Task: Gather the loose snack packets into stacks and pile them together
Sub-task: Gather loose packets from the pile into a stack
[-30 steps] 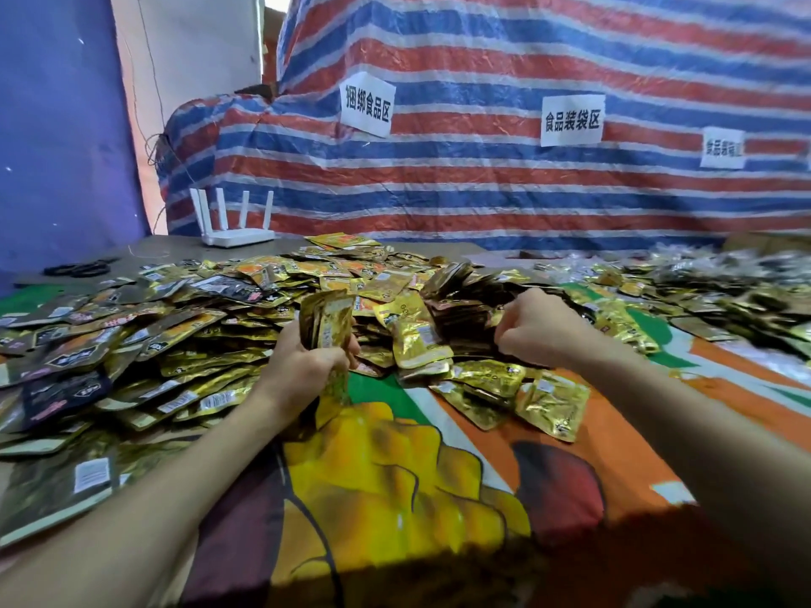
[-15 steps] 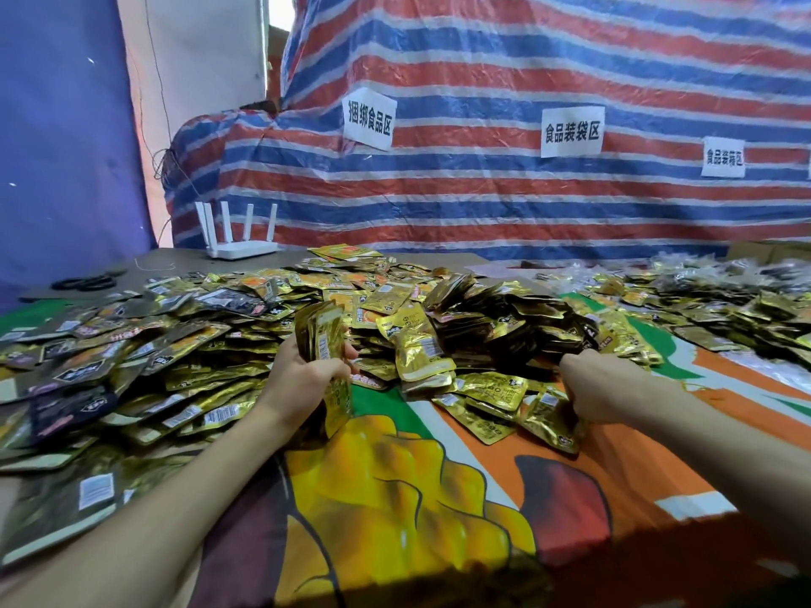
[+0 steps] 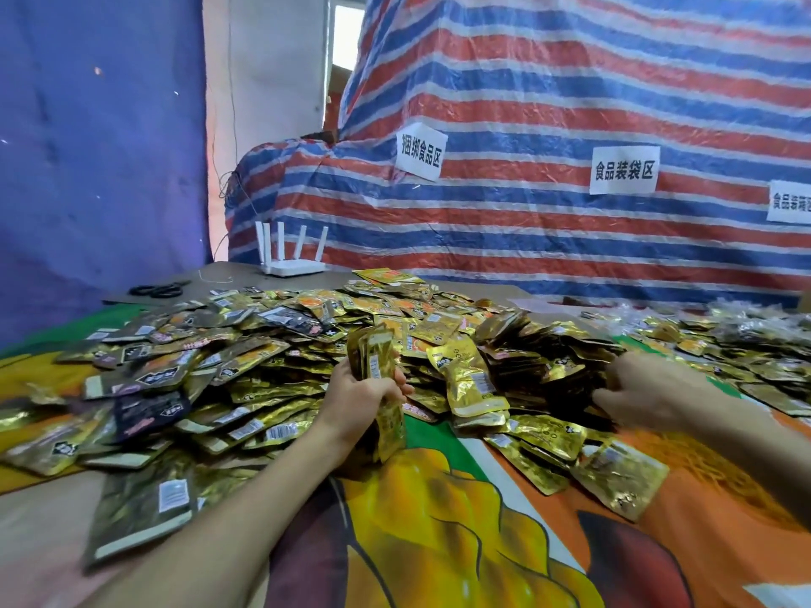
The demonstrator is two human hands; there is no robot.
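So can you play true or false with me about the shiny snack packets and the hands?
1. The left hand holds a stack of gold packets standing upright. True.
2. The right hand is lifted high above the table. False: it reaches low into the pile of packets.
3. A white router with antennas stands at the back of the table. True.
4. Scissors lie right next to the right hand. False: they lie far off at the back left.
5. The tarp behind the table is plain green. False: it has red, blue and white stripes.
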